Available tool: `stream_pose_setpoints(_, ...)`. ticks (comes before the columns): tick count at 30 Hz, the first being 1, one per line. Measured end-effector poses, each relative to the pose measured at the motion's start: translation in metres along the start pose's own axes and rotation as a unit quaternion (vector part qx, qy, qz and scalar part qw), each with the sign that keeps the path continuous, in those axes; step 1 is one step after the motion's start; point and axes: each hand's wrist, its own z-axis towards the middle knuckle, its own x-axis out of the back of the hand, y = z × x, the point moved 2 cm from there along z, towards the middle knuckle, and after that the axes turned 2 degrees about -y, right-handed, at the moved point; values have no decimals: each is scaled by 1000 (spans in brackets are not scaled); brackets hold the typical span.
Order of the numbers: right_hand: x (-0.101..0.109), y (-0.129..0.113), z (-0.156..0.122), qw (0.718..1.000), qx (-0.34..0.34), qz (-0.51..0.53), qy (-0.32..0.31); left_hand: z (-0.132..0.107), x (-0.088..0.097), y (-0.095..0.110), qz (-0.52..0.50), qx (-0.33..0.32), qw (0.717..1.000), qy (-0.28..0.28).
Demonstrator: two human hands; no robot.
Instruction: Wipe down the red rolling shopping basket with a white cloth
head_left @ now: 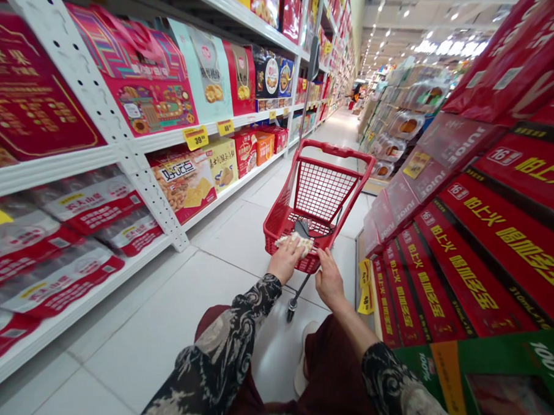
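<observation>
A small red plastic shopping cart (272, 217) stands on the aisle floor in front of me, its lattice basket facing up. My left hand (285, 261) presses a crumpled pale cloth (306, 245) against the near rim of the basket, fingers bent over it. At the near right corner, my right hand (330, 281) grips the cart's edge, its fingers partly hidden. Inside the basket lies a dark grey object (302, 228) with a black cord or strap; its kind is unclear.
White shelves (159, 197) with boxed snacks and bottle packs line the left side. Stacked red drink cartons (462, 254) rise close on the right, with a green carton (416, 363) at the near end. The tiled aisle (320, 135) runs ahead past more stacked goods (404, 113).
</observation>
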Motion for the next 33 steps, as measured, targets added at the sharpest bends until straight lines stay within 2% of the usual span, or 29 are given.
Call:
stream_pose_setpoints(2,0,1,0,1000,-6,3,-1,1,-1,9,-4,-30,1000,-5)
stream_pose_setpoints(5,1,1,0,1000,-6,3,-2,2,5,3,-7,-26,1000,-1)
stream_pose_setpoints(9,2,-1,-1,1000,4,2,-11,-2,18,-27,-3,86,996,28)
stream_pose_setpoints(11,2,-3,-1,1000,2,3,-16,-4,20,-33,-13,131,991,34)
stream_pose_setpoints(12,1,-4,-2,1000,1,5,-16,-5,19,-31,-21,136,990,32)
stream_pose_setpoints(14,0,-6,-2,1000,-1,10,-11,-5,13,-17,-42,106,993,23)
stream_pose_setpoints(17,-3,-5,-3,1000,-9,21,2,-7,1,16,-90,12,996,12)
stream_pose_setpoints(19,-3,-4,-3,1000,-11,27,9,-8,-2,31,-129,-2,991,29)
stream_pose_setpoints(21,-1,-5,-1,1000,-7,24,9,-8,0,36,-195,16,979,50)
stream_pose_setpoints(23,1,-9,2,1000,-11,6,-1,-6,5,32,-289,83,950,85)
stream_pose_setpoints(24,2,-11,4,1000,-19,-6,-5,-4,8,29,-344,140,922,110)
stream_pose_setpoints(25,2,-14,5,999,-30,-18,-7,-4,11,25,-408,212,878,134)
stream_pose_setpoints(27,2,-21,8,998,-52,-30,3,-4,12,22,-531,343,760,152)
stream_pose_setpoints(28,1,-25,9,998,-57,-27,15,-4,12,23,-579,382,706,140)
stream_pose_setpoints(29,0,-29,9,998,-54,-18,26,-6,12,25,-616,402,667,119)
stream_pose_setpoints(30,0,-34,9,998,-44,-4,34,-7,12,28,-641,405,645,96)
stream_pose_setpoints(33,3,-52,7,999,13,21,36,-16,15,32,-670,392,627,61)
